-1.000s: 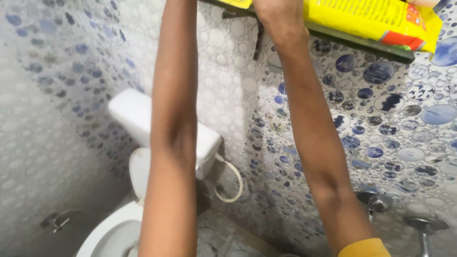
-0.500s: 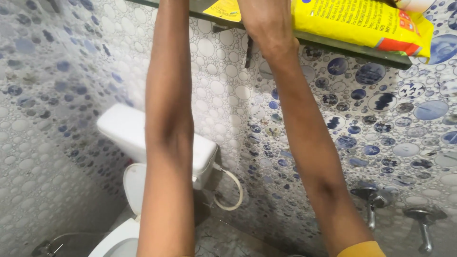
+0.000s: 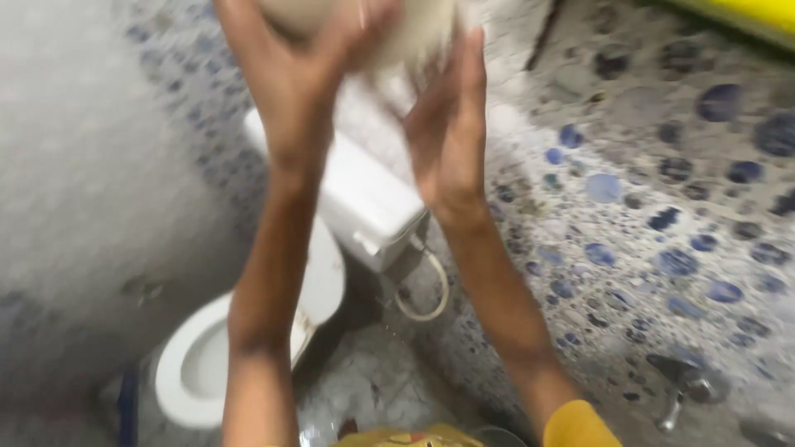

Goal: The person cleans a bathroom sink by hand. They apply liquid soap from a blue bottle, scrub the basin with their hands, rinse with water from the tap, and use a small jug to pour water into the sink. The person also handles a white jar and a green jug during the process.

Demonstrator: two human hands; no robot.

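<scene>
- Both hands are up, carrying a pale, rounded thing between them at the top of the view; it's blurred, so what it is can't be told.
- Left hand cups its left side, fingers curled round it, thumb across the front.
- Right hand lies flat against its right side, fingers straight and together, palm pressing in, so it looks squeezed from both sides to keep it from slipping.
- Below the arms stands a white toilet, lid up against the cistern.
- A hose loops from the cistern.
- Bubble-patterned tiles cover the wall; a tap sticks out low on the right.
- A yellow strip shows at the top right corner.
</scene>
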